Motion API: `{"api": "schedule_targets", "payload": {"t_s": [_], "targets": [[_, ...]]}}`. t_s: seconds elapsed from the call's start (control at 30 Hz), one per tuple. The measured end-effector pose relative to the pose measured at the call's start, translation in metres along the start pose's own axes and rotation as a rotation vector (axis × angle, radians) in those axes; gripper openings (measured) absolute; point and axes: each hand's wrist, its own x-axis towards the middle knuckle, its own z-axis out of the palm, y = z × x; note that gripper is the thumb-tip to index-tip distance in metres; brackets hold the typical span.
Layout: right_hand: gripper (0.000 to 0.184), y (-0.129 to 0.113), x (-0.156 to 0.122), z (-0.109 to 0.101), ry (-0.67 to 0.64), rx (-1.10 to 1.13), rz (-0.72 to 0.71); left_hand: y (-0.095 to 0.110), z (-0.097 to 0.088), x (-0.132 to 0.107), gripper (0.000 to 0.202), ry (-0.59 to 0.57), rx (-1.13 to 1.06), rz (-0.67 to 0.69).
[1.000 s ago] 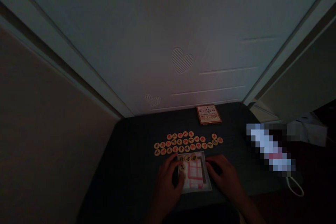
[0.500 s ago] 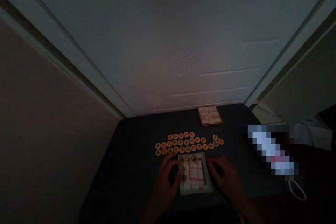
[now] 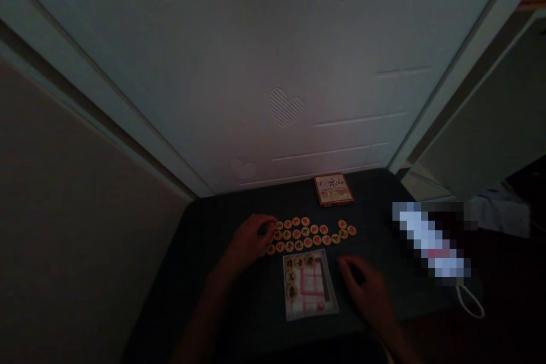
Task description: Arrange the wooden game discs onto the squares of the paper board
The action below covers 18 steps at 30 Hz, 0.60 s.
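**Printed card** (image 3: pixel 310 285): pale, marked with pink lines and a dark strip along one side, lying flat on the dark tabletop (image 3: pixel 375 199) near the front, just ahead of the person.

**Round wooden discs on the card** (image 3: pixel 300 262): five, each with a dark character; three sit along the far edge and two down the left edge. The rest of the card shows bare pink lines.

**Loose round discs** (image 3: pixel 305 232): a larger number, red- and dark-marked, lying flat in uneven rows just beyond the card. A small group stands slightly apart at the right end. These remain off the card.

**Left hand** (image 3: pixel 247 244): reaching past the card's far left corner, with its fingers (image 3: pixel 268 225) bunched at the left end of the rows, touching or just above the nearest discs. Whether a disc is held cannot be told.

**Right hand** (image 3: pixel 362 287): just right of the card, low over the tabletop, fingers loosely curled and holding nothing visible.

**Small red-edged box** (image 3: pixel 333 189): lying well beyond the card, against the far edge.

**Blurred object** (image 3: pixel 430 242): right of the card, not identifiable.
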Motion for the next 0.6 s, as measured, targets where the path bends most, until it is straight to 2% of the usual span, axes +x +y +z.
{"api": "schedule_targets", "payload": {"t_s": [0.07, 0.17, 0.33, 0.6], "targets": [[0.029, -0.001, 0.000, -0.001, 0.002, 0.014, 0.008, -0.005, 0.000, 0.018, 0.020, -0.122, 0.115, 0.084], [0.030, -0.002, 0.000, -0.002, 0.020, 0.031, 0.023, -0.009, 0.003, 0.035, 0.017, -0.213, 0.160, 0.121], [0.030, -0.001, 0.001, -0.002, 0.005, 0.055, 0.039, -0.014, 0.009, 0.042, 0.016, -0.232, 0.183, 0.087], [0.032, -0.003, 0.002, -0.002, 0.006, 0.053, 0.029, -0.021, 0.017, 0.043, 0.024, -0.168, 0.159, 0.007]]}}
